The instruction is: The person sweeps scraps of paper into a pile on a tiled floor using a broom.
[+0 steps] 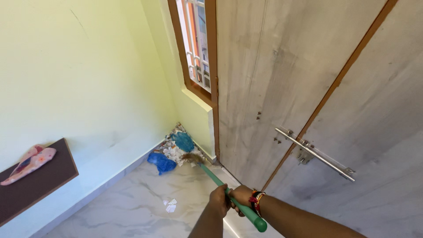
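Both hands' fingers are curled tight around a green broom handle [229,194], left hand [219,199] just ahead of the right hand [241,194], forearms stretched forward. Beyond the fingers, the broom head [192,158] touches a litter pile [174,150] in the corner by the door [282,88].

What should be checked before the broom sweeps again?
1. Both hands on the handle: ok. The left hand and right hand grip the green broom.
2. Bristles at the pile: ok, they touch the paper scraps in the corner.
3. Blue plastic bags gathered: ok, beside the scraps.
4. Stray paper collected: not ok, it lies apart on the marble floor.
5. Door latched: cannot tell.
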